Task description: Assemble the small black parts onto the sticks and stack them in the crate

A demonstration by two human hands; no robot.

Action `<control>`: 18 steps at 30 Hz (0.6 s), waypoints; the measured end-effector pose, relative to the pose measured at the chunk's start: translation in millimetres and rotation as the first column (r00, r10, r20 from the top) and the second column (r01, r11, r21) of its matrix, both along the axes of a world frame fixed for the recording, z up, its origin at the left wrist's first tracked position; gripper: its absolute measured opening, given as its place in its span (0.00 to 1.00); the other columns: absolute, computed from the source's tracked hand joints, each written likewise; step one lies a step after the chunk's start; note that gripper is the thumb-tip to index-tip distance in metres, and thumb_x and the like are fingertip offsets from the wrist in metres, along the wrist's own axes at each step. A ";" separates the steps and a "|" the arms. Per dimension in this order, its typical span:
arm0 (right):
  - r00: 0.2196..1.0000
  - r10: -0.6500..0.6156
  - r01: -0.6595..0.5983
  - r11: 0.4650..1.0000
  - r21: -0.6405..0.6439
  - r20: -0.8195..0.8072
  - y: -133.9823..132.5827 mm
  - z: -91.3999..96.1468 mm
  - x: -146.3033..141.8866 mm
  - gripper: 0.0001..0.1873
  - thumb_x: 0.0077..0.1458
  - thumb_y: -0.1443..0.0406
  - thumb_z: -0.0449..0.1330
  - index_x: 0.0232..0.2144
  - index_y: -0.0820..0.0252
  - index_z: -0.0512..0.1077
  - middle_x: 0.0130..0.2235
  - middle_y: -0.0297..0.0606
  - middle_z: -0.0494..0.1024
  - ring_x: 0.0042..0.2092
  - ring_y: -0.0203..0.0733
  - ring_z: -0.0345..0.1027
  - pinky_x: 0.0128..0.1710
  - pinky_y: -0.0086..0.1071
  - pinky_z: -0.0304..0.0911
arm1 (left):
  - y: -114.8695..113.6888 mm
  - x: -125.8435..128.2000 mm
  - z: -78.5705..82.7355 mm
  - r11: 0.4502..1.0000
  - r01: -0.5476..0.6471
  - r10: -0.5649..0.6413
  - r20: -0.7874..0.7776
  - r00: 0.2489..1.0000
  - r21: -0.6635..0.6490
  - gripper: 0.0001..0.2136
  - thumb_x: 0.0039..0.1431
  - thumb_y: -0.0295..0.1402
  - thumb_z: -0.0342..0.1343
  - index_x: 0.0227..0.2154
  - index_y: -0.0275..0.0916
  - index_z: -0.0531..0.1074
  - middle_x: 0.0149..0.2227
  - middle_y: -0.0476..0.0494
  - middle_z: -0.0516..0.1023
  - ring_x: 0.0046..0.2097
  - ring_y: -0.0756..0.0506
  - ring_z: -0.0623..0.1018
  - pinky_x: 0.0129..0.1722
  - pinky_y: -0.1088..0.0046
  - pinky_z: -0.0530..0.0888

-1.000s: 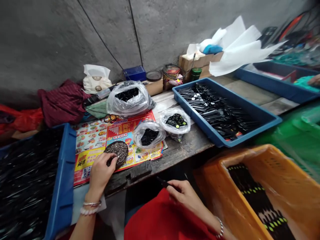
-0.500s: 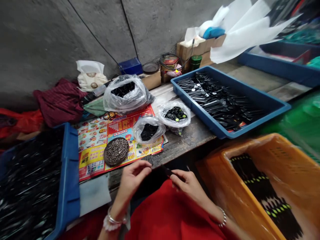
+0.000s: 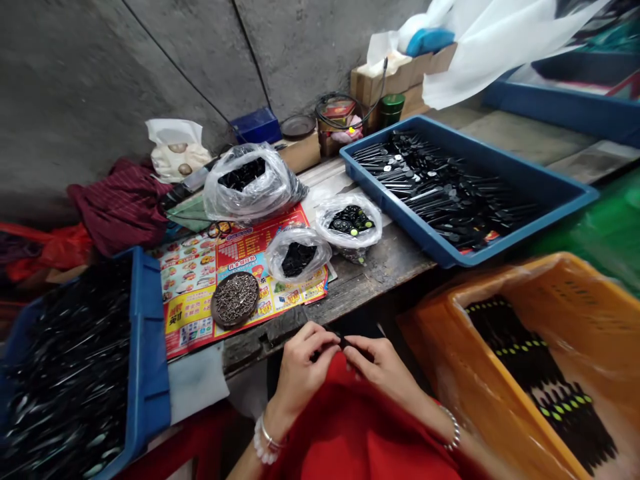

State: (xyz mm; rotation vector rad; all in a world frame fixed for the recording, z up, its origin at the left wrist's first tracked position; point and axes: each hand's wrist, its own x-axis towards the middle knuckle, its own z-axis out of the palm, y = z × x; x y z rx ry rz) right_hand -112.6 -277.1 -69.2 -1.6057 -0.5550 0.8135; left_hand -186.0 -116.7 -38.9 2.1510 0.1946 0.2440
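Two hands, the left hand (image 3: 305,367) and the right hand (image 3: 375,367), with one black piece (image 3: 343,342) between them. Three blue trays: the left tray (image 3: 150,347), the middle tray (image 3: 500,157) and the far tray (image 3: 550,110). One orange crate (image 3: 500,287). Three plastic bags: the large bag (image 3: 250,190), the small bag (image 3: 297,257) and the third bag (image 3: 347,220). One round dish (image 3: 235,300), one flyer (image 3: 240,257), one blue box (image 3: 256,125), one green tin (image 3: 391,110), one cardboard box (image 3: 380,83). Three bracelets: the bead bracelet (image 3: 264,443) and chain bracelet (image 3: 273,441) on the left wrist, the right bracelet (image 3: 454,430) on the right

Black piece (image 3: 343,343) hidden by fingers (image 3: 323,337), orange crate (image 3: 590,313) cut off
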 end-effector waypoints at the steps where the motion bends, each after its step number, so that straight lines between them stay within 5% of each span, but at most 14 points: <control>1: 1.000 0.004 -0.004 1.000 -0.002 0.011 -0.2 0.3 -0.2 0.19 0.64 0.56 0.52 0.31 0.62 0.75 0.24 0.34 0.74 0.25 0.38 0.65 0.26 0.28 0.55 | -0.3 -0.8 -0.2 1.000 0.014 -0.014 0.007 1.000 0.014 0.06 0.61 0.25 0.56 0.34 0.38 0.78 0.32 0.46 0.73 0.33 0.49 0.73 0.33 0.77 0.69; 6: 0.993 0.019 -0.016 0.999 -0.030 0.119 -1.9 1.5 -2.4 0.17 0.64 0.58 0.51 0.34 0.61 0.76 0.27 0.37 0.78 0.28 0.41 0.70 0.29 0.30 0.58 | -0.9 -0.9 -0.4 0.999 -0.004 0.003 -0.027 1.000 -0.032 0.05 0.58 0.25 0.58 0.31 0.38 0.78 0.31 0.46 0.72 0.31 0.50 0.72 0.29 0.78 0.66; 11: 0.964 0.009 0.004 0.999 -0.047 0.265 -3.0 2.4 -4.4 0.17 0.64 0.58 0.52 0.37 0.62 0.78 0.31 0.42 0.80 0.31 0.45 0.72 0.33 0.33 0.61 | -0.5 1.3 -3.0 0.959 -0.139 0.116 -0.107 0.988 -0.248 0.07 0.53 0.26 0.60 0.36 0.38 0.77 0.28 0.51 0.68 0.28 0.51 0.67 0.28 0.77 0.64; 18: 0.992 0.097 -0.094 0.995 -0.035 0.077 -4.9 4.5 0.6 0.19 0.64 0.58 0.52 0.30 0.62 0.76 0.24 0.35 0.76 0.24 0.38 0.65 0.26 0.29 0.55 | 3.5 0.2 2.6 0.830 -0.215 0.104 -0.236 0.966 -0.515 0.14 0.50 0.29 0.62 0.41 0.37 0.73 0.27 0.53 0.66 0.30 0.51 0.67 0.31 0.77 0.65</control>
